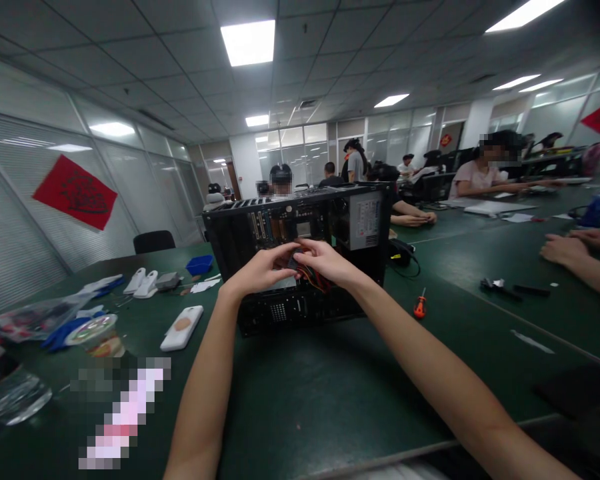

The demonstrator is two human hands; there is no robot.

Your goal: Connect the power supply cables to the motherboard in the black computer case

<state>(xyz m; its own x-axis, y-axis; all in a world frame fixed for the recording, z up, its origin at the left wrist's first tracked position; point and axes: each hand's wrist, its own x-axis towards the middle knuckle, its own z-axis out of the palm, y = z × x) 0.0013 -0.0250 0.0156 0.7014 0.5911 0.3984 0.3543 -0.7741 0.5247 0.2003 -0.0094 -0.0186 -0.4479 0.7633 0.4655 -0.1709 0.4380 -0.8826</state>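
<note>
An open black computer case (305, 320) stands upright on the green table (300, 400), its inside facing me. Within it I see a motherboard (260, 223) and, at the upper right, a grey power supply (367, 221). My left hand (265, 268) and my right hand (325, 261) meet at the middle of the opening. Between them is a bundle of power cables (311, 275), with red, yellow and black wires. Fingers and thumbs of both hands close round this bundle; the part in the fingers is mostly hidden.
To the right lies an orange-handled screwdriver (420, 305). On the left are a white phone (182, 328), a water bottle (10, 387), a plastic cup (100, 335) and a blue tray (199, 265). Another person's hands (565, 250) rest at the right; several people sit further back.
</note>
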